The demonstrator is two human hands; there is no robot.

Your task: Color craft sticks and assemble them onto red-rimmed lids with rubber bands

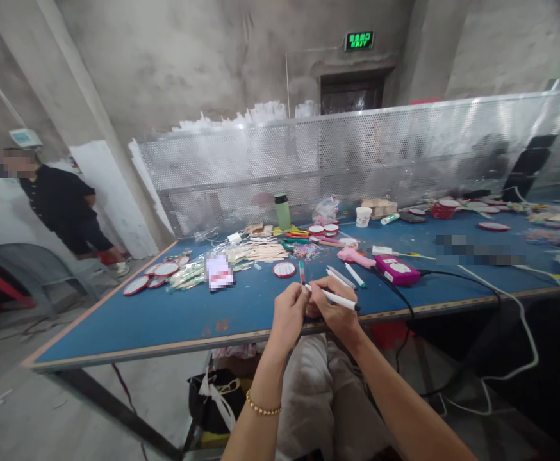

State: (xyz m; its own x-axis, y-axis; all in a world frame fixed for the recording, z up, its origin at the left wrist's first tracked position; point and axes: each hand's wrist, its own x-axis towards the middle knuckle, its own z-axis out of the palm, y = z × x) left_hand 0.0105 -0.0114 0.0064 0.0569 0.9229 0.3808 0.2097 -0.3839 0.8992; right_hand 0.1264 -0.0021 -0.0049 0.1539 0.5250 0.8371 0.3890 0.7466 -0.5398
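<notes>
At the table edge (pixel 164 351), hands (pixel 312 303) hold seemingly a marker (pixel 340 299)

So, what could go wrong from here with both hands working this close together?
The right hand holds a white pen close against the left hand's fingers, so a slip might mark them or the small teal-and-red piece.
The loose pens beside the right hand could be knocked and roll.
The black cable hanging over the table edge might snag the right arm.
</notes>
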